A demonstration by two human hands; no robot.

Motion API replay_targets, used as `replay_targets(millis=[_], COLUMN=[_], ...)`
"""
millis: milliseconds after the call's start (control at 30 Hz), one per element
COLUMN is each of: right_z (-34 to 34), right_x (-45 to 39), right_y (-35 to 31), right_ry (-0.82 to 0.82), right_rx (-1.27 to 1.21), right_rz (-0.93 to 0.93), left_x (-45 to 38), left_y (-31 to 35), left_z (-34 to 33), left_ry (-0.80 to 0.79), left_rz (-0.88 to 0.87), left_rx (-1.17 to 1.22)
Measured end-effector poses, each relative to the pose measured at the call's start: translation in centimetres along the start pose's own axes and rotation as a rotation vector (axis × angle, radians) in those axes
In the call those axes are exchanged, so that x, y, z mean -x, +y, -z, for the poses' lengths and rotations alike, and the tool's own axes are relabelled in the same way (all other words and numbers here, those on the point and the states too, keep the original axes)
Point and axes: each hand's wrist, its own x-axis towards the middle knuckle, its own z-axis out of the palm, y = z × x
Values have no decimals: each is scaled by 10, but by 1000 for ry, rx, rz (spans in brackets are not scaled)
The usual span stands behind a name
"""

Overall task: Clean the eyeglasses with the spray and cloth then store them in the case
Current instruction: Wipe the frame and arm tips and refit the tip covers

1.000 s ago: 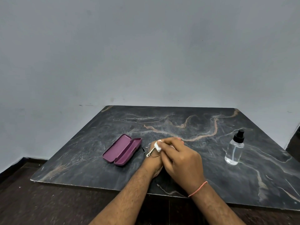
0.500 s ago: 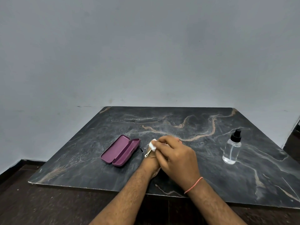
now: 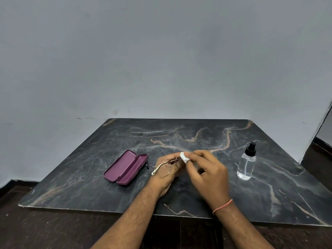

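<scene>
My left hand (image 3: 166, 174) holds thin wire-rimmed eyeglasses (image 3: 162, 168) just above the dark marble table (image 3: 179, 137); one lens and a pale temple tip show over my palm. My right hand (image 3: 208, 171) pinches a small white cloth (image 3: 184, 157) against the right part of the frame. The other lens is hidden behind the cloth and fingers. A purple glasses case (image 3: 125, 166) lies open on the table just left of my hands. A clear spray bottle (image 3: 247, 162) with a black nozzle stands upright to the right.
The grey wall rises directly behind the table. The table's front edge (image 3: 89, 209) runs under my forearms, with dark wooden floor (image 3: 53, 230) below and to the left. A dark gap (image 3: 323, 137) shows at the far right.
My right hand has shifted right with the cloth, uncovering one lens and the temple of the eyeglasses in my left hand. Case and bottle have stayed in place.
</scene>
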Motion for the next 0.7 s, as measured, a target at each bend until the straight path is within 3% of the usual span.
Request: replay_targets(millis=[200,333,533,700], right_z=[-10,-7,-10,-8], right_x=[10,14,10,13], right_y=[11,3,8,-2], right_ry=[-55,-123,-19,-101], right_rx=[1,-54,4,-47], right_rz=[-86,-31,-128,-17], left_x=[-1,-2,0,0], left_y=[-1,-2,-2,-5], left_z=[5,5,5,6], left_ry=[56,72,51,10], left_rz=[-31,-47,-80,-114], left_rx=[-4,1,8,-39])
